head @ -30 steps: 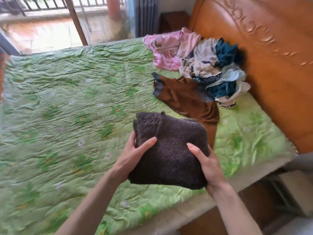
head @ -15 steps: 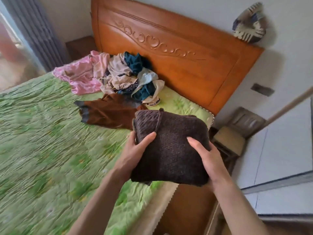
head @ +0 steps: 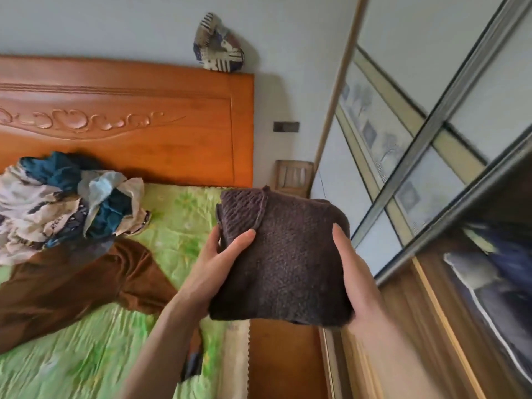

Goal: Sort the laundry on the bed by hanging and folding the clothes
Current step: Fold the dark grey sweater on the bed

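Hands carry folded sweater [head: 283, 260] in the air, past the right edge of the bed [head: 184, 208], over the wooden side rail and the narrow gap before the wardrobe [head: 426, 156]. Left hand [head: 214, 266] grips sweater's left side, thumb on top; right hand [head: 355, 279] grips right side, thumb on top, fingers hidden beneath. Wardrobe's sliding door frame runs diagonally just right of sweater; dark opening beyond it, contents blurred. Sweater: dark brown coarse knit, folded to a compact square, ribbed band at top left. Clothes pile [head: 69, 203] lies by headboard [head: 129, 119]; brown garment [head: 72, 280] spread beside it.
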Motion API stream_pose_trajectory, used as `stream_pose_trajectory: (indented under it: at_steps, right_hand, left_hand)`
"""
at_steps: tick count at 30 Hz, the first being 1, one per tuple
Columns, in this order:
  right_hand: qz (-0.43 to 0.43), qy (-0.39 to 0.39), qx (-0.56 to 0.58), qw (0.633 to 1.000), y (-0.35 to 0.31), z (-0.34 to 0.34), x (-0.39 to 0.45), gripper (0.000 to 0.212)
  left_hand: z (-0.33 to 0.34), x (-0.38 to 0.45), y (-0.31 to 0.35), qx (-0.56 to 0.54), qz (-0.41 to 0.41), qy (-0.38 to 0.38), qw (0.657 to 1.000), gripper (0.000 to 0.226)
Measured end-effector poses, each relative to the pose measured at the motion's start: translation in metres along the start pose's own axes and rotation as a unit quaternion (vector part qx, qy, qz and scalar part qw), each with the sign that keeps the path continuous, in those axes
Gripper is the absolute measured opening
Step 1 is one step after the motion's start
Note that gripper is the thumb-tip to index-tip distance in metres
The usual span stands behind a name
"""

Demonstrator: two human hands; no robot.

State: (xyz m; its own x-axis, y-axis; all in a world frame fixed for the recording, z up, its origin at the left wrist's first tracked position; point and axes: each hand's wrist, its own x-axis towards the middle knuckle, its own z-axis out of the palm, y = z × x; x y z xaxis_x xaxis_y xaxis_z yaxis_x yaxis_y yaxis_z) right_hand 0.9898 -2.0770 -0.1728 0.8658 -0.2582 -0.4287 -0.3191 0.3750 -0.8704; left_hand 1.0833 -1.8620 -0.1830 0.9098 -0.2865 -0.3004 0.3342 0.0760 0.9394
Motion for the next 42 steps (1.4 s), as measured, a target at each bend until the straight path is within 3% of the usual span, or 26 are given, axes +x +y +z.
stream_pose_trajectory:
  at_steps: [6,13,17,20,23,29,34,38,40,42]
  right_hand:
    - [-0.01,0.014,0.021,1.0,-0.026,-0.061,-0.007,0.064]
    - [-0.051,0.086,0.06,0.993,-0.046,-0.105,-0.002,0.075]
    - [-0.071,0.127,0.076,0.986,-0.063,-0.121,-0.004,0.065]
    - [-0.075,0.171,0.089,0.978,-0.071,-0.132,0.001,0.075]
    - [-0.085,0.21,0.13,0.965,-0.078,-0.135,0.003,0.061]
    - [-0.1,0.327,0.144,0.929,-0.094,-0.127,0.008,0.063]
    - [-0.098,0.42,0.135,0.892,-0.097,-0.114,0.0,0.093]
    - [-0.104,0.448,0.16,0.874,-0.102,-0.099,-0.021,0.111]
    - [-0.109,0.463,0.173,0.862,-0.103,-0.093,-0.037,0.119]
    - [-0.121,0.459,0.181,0.861,-0.108,-0.089,-0.055,0.113]
  left_hand:
    - [0.059,0.021,0.017,0.041,-0.02,-0.081,0.996,0.078]
    - [0.125,0.048,0.035,0.091,-0.016,-0.12,0.988,0.081]
    - [0.156,0.066,0.039,0.113,-0.029,-0.156,0.981,0.094]
    - [0.178,0.087,0.047,0.135,-0.041,-0.21,0.967,0.101]
    - [0.201,0.11,0.055,0.132,-0.054,-0.268,0.953,0.098]
    - [0.232,0.151,0.069,0.177,-0.073,-0.378,0.906,0.107]
    - [0.245,0.167,0.079,0.196,-0.093,-0.443,0.87,0.105]
    - [0.249,0.164,0.091,0.192,-0.073,-0.475,0.855,0.048]
    - [0.251,0.157,0.099,0.177,-0.045,-0.491,0.852,0.053]
    - [0.257,0.147,0.111,0.156,-0.02,-0.513,0.843,0.067]
